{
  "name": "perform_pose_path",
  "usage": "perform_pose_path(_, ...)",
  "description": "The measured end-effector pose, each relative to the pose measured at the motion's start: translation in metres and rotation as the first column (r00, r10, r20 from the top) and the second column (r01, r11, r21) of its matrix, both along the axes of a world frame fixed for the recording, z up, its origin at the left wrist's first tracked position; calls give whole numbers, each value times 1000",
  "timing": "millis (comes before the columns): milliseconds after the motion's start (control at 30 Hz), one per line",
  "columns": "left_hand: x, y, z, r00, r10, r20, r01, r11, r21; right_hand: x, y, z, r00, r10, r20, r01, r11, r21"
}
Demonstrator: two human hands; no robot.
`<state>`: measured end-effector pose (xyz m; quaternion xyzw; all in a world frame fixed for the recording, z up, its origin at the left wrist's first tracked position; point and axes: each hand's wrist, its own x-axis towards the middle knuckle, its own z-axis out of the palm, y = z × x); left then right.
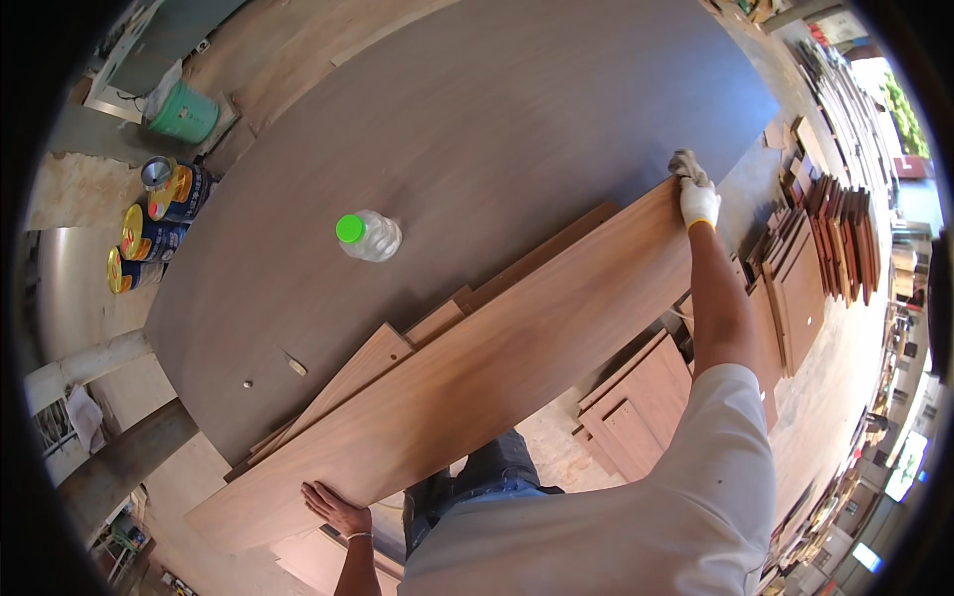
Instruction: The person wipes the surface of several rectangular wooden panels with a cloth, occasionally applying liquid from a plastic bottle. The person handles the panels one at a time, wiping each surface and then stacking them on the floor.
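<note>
A long brown wooden board (477, 368) lies slantwise across the near edge of the dark table (517, 119), partly overhanging it. My bare left hand (339, 510) grips its near edge toward the left end, fingers over the face; the thumb is hard to make out. Around the far right corner of the board, my right hand (699, 197) is closed in a white glove with greyish fingers. Narrower wooden boards (383, 350) show from under the long board's far edge. Beyond them stands a clear plastic bottle (382, 238) with a green cap.
Small scraps (297, 367) lie on the table at left. Printed cans (149, 238) and a green bucket (186, 113) stand beyond its left edge. At right are stacked wooden panels (795, 288) and upright dark boards (843, 238). More panels (641, 407) lean beside me on the right.
</note>
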<state>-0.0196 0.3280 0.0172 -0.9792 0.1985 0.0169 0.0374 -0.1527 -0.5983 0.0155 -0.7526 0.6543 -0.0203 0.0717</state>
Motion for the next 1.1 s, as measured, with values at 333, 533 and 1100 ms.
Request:
perform_pose_path(333,3,-9,1,999,-40,8,40,995,-96,-122,69,-33,854,120,506,32,959,-282)
perform_pose_path(533,1,-3,-5,999,-29,24,31,996,-85,-94,203,-52,972,228,-51,-230,897,-377)
perform_pose_path(1100,-2,-2,-10,996,66,-57,-74,986,-148,214,550,-19,533,777,335,-760,614,-214)
